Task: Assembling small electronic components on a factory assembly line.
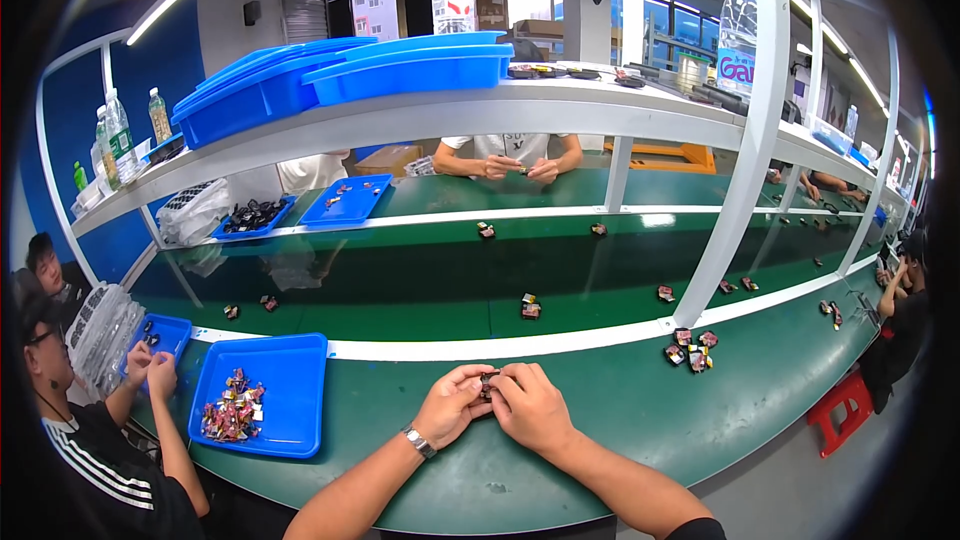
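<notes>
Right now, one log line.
left hand: holding small dark part | right hand: at same part | shallow blue plastic tray: left of hands, reddish parts inside

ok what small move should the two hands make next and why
I'd probably steady the small dark part with the bare left hand and adjust it with the bare right hand: both hands have fingers on it above the glossy green worktop, and it isn't set down yet.
</notes>
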### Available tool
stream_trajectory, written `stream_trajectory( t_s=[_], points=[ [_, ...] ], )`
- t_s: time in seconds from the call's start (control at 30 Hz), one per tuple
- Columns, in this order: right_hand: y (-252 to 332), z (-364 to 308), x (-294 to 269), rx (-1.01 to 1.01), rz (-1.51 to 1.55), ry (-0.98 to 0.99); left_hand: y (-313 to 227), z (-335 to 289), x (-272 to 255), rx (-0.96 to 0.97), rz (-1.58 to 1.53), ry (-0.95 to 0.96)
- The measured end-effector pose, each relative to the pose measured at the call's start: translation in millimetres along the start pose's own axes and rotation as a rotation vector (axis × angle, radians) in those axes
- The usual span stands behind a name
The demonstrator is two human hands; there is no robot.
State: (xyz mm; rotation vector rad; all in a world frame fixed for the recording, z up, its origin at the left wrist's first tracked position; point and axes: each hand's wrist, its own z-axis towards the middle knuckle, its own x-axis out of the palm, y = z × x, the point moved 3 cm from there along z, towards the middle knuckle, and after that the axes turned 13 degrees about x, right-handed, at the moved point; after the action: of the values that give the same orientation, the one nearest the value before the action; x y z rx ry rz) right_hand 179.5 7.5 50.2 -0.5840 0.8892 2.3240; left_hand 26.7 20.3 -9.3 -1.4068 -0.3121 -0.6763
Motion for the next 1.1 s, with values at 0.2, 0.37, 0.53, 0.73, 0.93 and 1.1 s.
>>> stream_trajectory(
  t_s=[0.2, 0.37, 0.53, 0.73, 0.93, 1.1],
  points=[
    [2.4, 2.4, 3.0, -0.029, -0.046, -0.014, -4.6, 0.0, 5.3, -0.003, 0.008, -0.023],
    [-0.9, 1.0, 3.4, -0.026, -0.062, -0.016, -3.5, -0.6, 7.1, -0.015, 0.002, -0.010],
    [-1.9, 0.4, 4.5, -0.023, -0.060, -0.020, -2.7, -0.9, 5.7, -0.006, 0.034, 0.011],
    [-1.6, 6.8, -5.7, 0.083, 0.147, 0.097, -2.7, 0.1, 6.2, 0.067, 0.169, -0.044],
    [-24.2, 3.9, 8.8, 0.314, 0.412, 0.235, 0.3, -0.4, 7.3, 0.093, 0.239, -0.064],
    [-20.0, 3.3, 8.1, 0.344, 0.461, 0.186, -1.3, -1.3, 10.0, 0.124, 0.413, -0.073]
  ],
)
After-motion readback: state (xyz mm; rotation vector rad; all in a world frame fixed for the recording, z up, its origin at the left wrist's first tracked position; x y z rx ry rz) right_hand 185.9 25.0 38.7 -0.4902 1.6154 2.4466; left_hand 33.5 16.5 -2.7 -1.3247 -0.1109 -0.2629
